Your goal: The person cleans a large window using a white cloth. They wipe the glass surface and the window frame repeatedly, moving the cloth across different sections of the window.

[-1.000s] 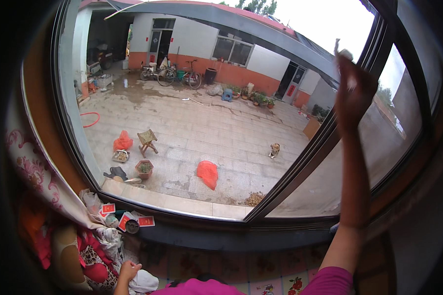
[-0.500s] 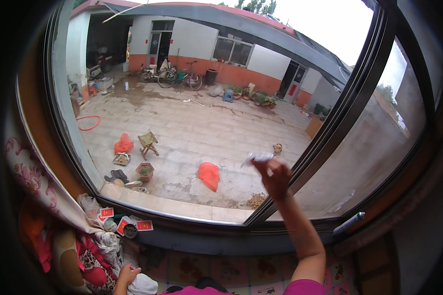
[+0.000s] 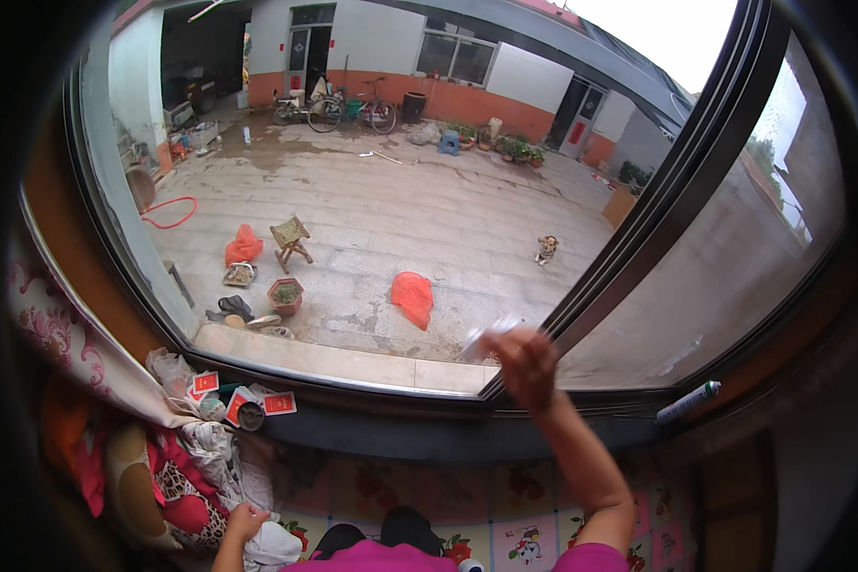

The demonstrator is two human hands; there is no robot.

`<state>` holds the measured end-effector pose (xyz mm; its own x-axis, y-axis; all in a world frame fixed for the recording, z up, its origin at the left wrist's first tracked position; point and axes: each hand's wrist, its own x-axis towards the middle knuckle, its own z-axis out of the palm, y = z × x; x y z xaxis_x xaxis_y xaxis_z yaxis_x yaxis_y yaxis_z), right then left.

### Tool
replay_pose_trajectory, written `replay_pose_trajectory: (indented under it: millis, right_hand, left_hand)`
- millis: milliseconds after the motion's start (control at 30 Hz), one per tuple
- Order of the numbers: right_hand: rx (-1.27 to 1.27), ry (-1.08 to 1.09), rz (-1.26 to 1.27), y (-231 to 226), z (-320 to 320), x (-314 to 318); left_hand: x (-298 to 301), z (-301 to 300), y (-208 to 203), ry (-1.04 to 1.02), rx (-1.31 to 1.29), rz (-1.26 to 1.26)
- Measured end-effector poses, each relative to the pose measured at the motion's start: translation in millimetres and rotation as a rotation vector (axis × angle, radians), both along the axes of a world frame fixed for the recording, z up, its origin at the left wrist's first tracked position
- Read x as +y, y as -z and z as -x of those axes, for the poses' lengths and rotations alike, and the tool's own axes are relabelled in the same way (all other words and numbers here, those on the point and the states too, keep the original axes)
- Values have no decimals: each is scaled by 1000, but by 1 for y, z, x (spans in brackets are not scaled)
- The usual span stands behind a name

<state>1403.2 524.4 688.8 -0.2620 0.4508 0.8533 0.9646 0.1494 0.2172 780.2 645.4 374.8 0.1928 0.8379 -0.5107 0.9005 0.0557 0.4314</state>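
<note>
My right hand (image 3: 526,367) is raised at the window, close to the dark upright frame (image 3: 629,224). Its fingers are closed on a white wad (image 3: 491,336), thin and smeared by motion, perhaps paper or cloth. Whether the wad touches glass I cannot tell. Low on the left, my left hand (image 3: 246,521) is half curled beside a bundled white cloth (image 3: 275,546); anything inside its fingers is hidden. Patterned clothes (image 3: 186,510) in pink and leopard print lie left of that hand.
Along the dark sill (image 3: 372,434) sit red-and-white card packs (image 3: 279,403), a small round dark tin (image 3: 251,416) and, at the right, a white tube (image 3: 686,402). A flowered curtain (image 3: 62,324) hangs at left. Outside are a folding stool (image 3: 292,240), a red bag (image 3: 412,300) and a dog (image 3: 546,250).
My right hand with the white wad has moved slightly down in the view. The whole view has tilted a little, showing more of the patterned cover below. The dog outside now shows more fully.
</note>
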Motion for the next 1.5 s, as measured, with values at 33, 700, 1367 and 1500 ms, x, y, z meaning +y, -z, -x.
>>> replay_pose_trajectory:
  millis: [33, 700, 1367, 1500]
  right_hand:
    - [16, 30, -148, -57, -20, 3]
    - [-110, 404, -448, -136, -77, 16]
    - [283, 143, 168, 184, 19, -1]
    - [143, 84, -316, -55, -19, 2]
  left_hand:
    - [1, 1, 0, -10, -15, -5]
    - [20, -35, 14, 33, -31, -25]
    - [2, -2, 6, 23, 77, 21]
    - [13, -17, 14, 70, 12, -37]
